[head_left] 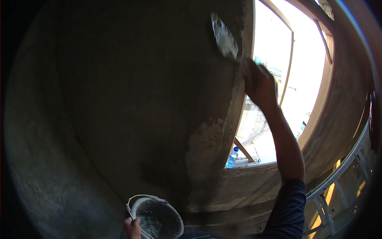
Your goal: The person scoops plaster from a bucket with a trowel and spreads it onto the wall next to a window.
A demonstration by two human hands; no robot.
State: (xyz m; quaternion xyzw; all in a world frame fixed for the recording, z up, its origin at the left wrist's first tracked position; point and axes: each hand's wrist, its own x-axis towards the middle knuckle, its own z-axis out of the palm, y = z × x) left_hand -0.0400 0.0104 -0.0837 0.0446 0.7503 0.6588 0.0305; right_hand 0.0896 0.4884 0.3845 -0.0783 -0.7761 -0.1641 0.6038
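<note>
Right hand point(260, 81), fingers clamped on a trowel point(225, 40), partly blocks the window point(308, 71) at two o'clock. Left hand point(132, 228) clamps a bucket point(170, 217) at seven; a bottle point(231, 160) stands at five.

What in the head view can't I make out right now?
In the head view:
Trowel: handle mostly hidden by the right hand; blade edges blurred.
Left hand: its forearm is cut off by the lower edge.
Bucket: base cut off by the lower edge.
Window: outdoor detail mostly lost in glare.
</note>
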